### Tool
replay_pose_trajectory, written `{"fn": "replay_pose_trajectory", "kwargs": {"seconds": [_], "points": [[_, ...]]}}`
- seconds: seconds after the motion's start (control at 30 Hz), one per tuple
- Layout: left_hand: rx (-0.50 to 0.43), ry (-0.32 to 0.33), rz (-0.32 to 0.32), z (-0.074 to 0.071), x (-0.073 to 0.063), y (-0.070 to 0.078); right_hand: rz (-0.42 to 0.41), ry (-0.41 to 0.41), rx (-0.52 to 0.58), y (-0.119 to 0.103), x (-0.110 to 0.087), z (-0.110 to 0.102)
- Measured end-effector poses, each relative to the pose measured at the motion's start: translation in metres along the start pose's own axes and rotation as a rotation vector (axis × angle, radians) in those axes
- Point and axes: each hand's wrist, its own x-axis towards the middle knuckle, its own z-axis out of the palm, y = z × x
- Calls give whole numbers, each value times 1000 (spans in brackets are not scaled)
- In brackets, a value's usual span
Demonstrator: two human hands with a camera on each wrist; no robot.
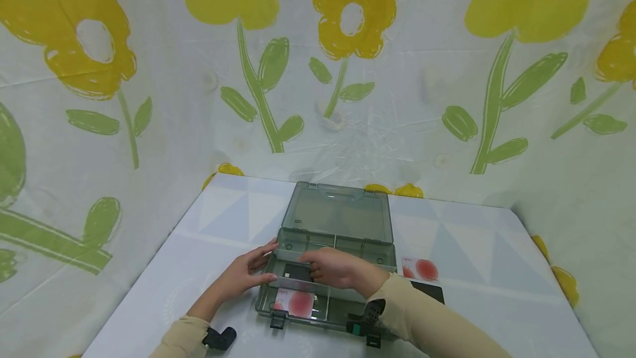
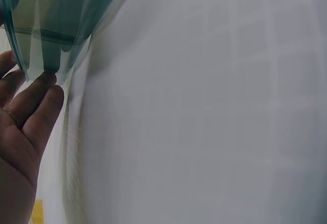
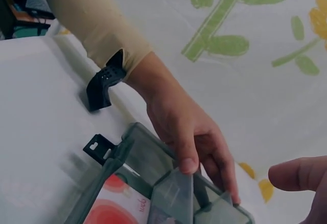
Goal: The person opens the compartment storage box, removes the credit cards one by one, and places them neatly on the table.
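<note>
A translucent grey-green compartment box point(image 1: 328, 293) stands on the table with its lid point(image 1: 340, 211) swung back. My left hand point(image 1: 243, 275) is at the box's left side; in the right wrist view its thumb touches a divider while the fingers rest along the outer wall. My right hand point(image 1: 335, 269) reaches into the middle row with bent fingers, right beside a dark flat rectangle point(image 1: 297, 271) whose right end it covers. Whether it pinches that piece is hidden. A white card with a red circle point(image 1: 298, 303) lies in the front left compartment.
To the box's right lie another white card with a red circle point(image 1: 420, 269) and a dark flat rectangle point(image 1: 428, 291), partly behind my right sleeve. Two latches, one of them the left latch point(image 1: 277, 321), jut from the front edge. Flower-printed cloth point(image 1: 397, 142) encloses the table.
</note>
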Motion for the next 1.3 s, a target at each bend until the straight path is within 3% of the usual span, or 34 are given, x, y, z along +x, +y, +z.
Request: {"fn": "replay_pose_trajectory", "kwargs": {"seconds": [0.37,0.57,0.8,1.3], "points": [[3,3,-8,-1,-1,-4,55,29,-170,-7,0,-1],[2,1,-3,-1,-2,-4,62,1,-125,-3,6,0],[1,3,5,-2,-1,-4,2,-42,-87,-1,12,3],[8,4,9,-1,0,-3,-1,6,-98,-1,2,0]]}}
